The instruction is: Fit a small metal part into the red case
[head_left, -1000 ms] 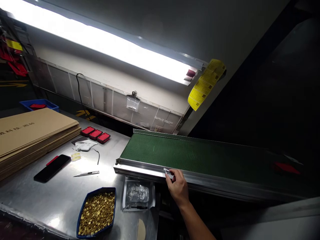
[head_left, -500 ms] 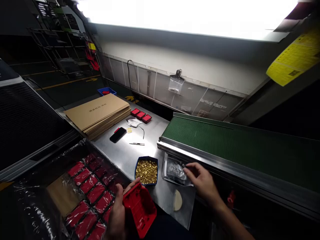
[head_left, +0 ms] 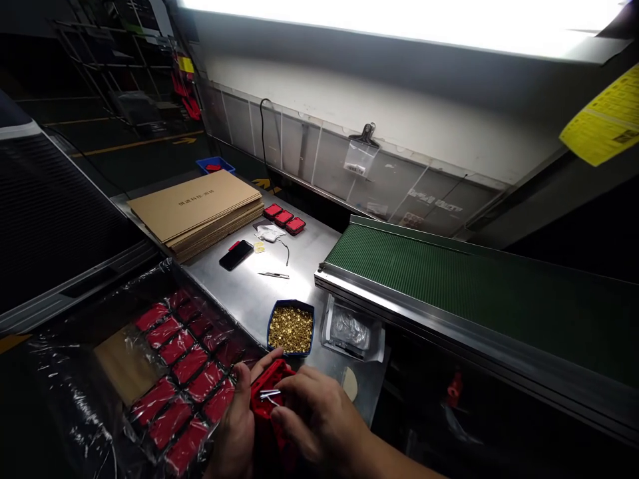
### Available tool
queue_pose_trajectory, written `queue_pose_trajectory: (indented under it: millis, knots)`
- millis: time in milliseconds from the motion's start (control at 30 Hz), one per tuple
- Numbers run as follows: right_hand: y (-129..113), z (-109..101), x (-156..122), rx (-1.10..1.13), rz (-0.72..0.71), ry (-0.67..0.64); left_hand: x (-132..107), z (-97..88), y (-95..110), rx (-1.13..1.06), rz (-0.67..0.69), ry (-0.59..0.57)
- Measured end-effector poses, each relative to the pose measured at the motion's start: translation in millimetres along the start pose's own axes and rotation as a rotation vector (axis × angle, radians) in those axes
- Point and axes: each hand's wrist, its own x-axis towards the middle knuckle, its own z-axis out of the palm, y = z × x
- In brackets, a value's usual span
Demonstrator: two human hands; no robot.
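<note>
At the near edge of the steel worktop (head_left: 259, 299), low in the view, both hands meet over one small part. Left to right: a plastic-lined tray of red moulded cases (head_left: 174, 372) lies at the far left. Next, the left hand (head_left: 237, 432) has its grip clenched round a red moulded plastic housing (head_left: 267, 399), thumb up along its left side. Touching it from the right, the right hand (head_left: 319, 419) pinches thin silver metal tweezers (head_left: 269, 394) between its fingertips. The tweezers' long axis runs roughly level, tips pointing left over the housing's top face, so the housing lies just left of and under the right grip; the right hand is the one nearer the tips. Beyond the hands stands a blue tray of small brass pieces (head_left: 291, 328), then a clear plastic bag (head_left: 352, 330), then the green ribbed conveyor belt (head_left: 449, 279) running away right. Room behind is dim, lit by a bright strip lamp.
</note>
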Motion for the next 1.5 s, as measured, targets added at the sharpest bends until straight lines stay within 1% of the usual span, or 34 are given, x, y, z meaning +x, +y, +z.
queue_pose_trajectory:
  millis: [100, 267, 333, 400, 500, 633, 700, 767, 867, 1133, 1300, 1400, 1500]
  knots:
    - [0, 0, 0, 0.009, -0.014, 0.000, -2, 0.1, -2, 0.030, 0.025, 0.005]
    - [0, -4, 2, 0.045, -0.042, -0.002, 1, -5.6, -3, 0.111, 0.062, -0.030]
    - [0, -7, 2, 0.068, -0.062, 0.008, 3, -5.9, -4, 0.111, 0.046, -0.035]
    - [2, -10, 1, 0.060, -0.098, 0.051, 3, -3.8, -3, 0.065, -0.002, -0.044]
    - [5, -14, -1, -0.112, -0.229, 0.155, 3, 0.6, -3, -0.010, -0.078, -0.075]
    - [7, -18, 3, -0.390, -0.516, 0.251, 5, 3.1, -4, 0.025, -0.070, -0.087]
    - [5, -19, 7, -0.438, -0.602, 0.295, 5, 4.4, -4, -0.002, -0.090, -0.113]
    - [3, -20, 12, -0.434, -0.645, 0.304, 5, 6.8, -3, -0.055, -0.145, -0.165]
    - [1, -21, 14, -0.421, -0.648, 0.281, 4, 10.2, -3, -0.097, -0.196, -0.219]
    - [4, -20, 11, -0.440, -0.631, 0.237, 8, 8.9, -6, -0.110, -0.197, -0.208]
    - [7, -20, 5, -0.518, -0.629, 0.294, 6, 11.3, -7, -0.093, -0.180, -0.201]
    - [8, -23, 2, -0.483, -0.606, 0.347, 5, 13.9, -7, -0.068, -0.185, -0.216]
    - [6, -26, 2, -0.455, -0.619, 0.346, 5, 14.1, -7, -0.037, -0.211, -0.250]
